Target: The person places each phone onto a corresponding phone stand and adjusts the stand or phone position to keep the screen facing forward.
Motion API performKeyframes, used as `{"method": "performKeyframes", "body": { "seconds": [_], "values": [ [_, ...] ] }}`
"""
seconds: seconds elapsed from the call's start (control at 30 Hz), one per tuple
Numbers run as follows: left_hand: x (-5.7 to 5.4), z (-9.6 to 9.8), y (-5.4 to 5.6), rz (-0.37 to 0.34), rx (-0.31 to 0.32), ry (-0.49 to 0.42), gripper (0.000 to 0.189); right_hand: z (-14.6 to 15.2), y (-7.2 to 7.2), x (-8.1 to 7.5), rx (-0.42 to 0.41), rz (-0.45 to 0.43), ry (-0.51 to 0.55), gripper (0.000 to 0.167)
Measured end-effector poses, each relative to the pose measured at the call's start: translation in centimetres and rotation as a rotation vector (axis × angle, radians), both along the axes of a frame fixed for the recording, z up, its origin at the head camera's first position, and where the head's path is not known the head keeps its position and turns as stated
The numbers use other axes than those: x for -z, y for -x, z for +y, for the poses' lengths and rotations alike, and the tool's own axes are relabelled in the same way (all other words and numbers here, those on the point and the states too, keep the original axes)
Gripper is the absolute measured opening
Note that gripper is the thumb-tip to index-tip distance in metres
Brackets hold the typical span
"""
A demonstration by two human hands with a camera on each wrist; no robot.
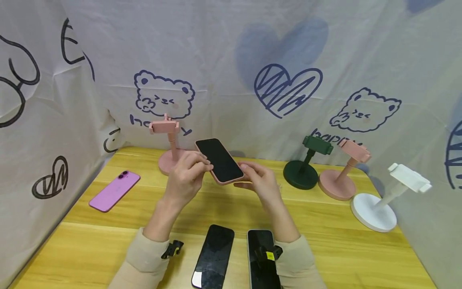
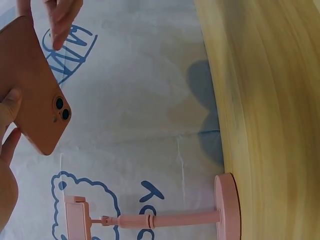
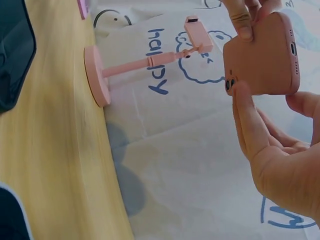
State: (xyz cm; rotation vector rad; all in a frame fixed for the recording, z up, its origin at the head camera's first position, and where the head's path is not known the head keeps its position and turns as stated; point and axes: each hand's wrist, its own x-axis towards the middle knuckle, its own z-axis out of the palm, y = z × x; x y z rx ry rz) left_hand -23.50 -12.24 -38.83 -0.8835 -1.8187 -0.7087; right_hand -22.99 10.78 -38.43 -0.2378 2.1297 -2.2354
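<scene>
A smartphone in a pink case point(image 1: 221, 160) is held up above the table, dark screen facing the head camera. My left hand point(image 1: 189, 170) pinches its left side; in the left wrist view the thumb point(image 2: 11, 102) presses on the pink back. Beside the lower right corner is my right hand point(image 1: 261, 180), its thumb at the phone's edge. Seen from the right wrist, its fingers point(image 3: 250, 117) are fairly straight and overlap the camera end. Behind the left hand stands a pink phone stand point(image 1: 172, 150).
Two dark-screened phones, one point(image 1: 214, 255) and another point(image 1: 258, 249), lie near the front between the forearms. A purple phone point(image 1: 114, 191) lies face down at left. On the right stand a green stand point(image 1: 302, 172), a second pink stand point(image 1: 339, 182) and a white stand point(image 1: 377, 210).
</scene>
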Motion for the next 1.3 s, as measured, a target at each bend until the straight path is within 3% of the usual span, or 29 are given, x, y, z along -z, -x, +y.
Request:
{"method": "performKeyframes", "body": {
  "seconds": [0.13,0.3,0.53,0.67,0.73,0.8,0.97,1.1,1.2,1.3],
  "values": [
    [0.0,0.2,-0.2,-0.008,0.0,0.032,0.016,0.3,0.1,0.1,-0.087,-0.082,0.046,0.04],
    [0.2,0.4,-0.1,0.004,0.02,0.042,0.019,0.5,0.1,0.1,-0.133,-0.139,0.098,0.04],
    [0.0,0.9,0.0,-0.013,0.016,-0.038,0.023,0.5,0.0,0.0,-0.103,-0.096,0.147,0.037],
    [0.0,1.3,0.0,-0.067,-0.011,-0.13,0.03,0.3,-0.2,-0.1,-0.062,-0.032,0.171,0.036],
    [0.0,1.6,-0.1,-0.135,-0.004,-0.207,0.034,0.1,-0.2,0.0,-0.042,-0.005,0.181,0.035],
    [0.0,1.9,-0.3,-0.246,0.054,-0.312,0.037,0.0,-0.3,0.1,-0.025,0.023,0.193,0.034],
    [-0.3,2.0,-0.9,-0.64,0.312,-0.6,0.044,-0.3,-0.4,0.2,0.003,0.084,0.24,0.032],
    [-0.6,1.8,-1.1,-0.915,0.415,-0.713,0.047,-0.6,-0.5,0.4,0.013,0.135,0.25,0.03],
    [-0.7,1.7,-1.1,-0.99,0.413,-0.684,0.049,-0.9,-0.5,0.7,0.019,0.177,0.227,0.029],
    [-0.8,1.6,-1.1,-0.968,0.389,-0.619,0.051,-1.2,-0.4,1.0,0.018,0.186,0.2,0.028]
  ]
}}
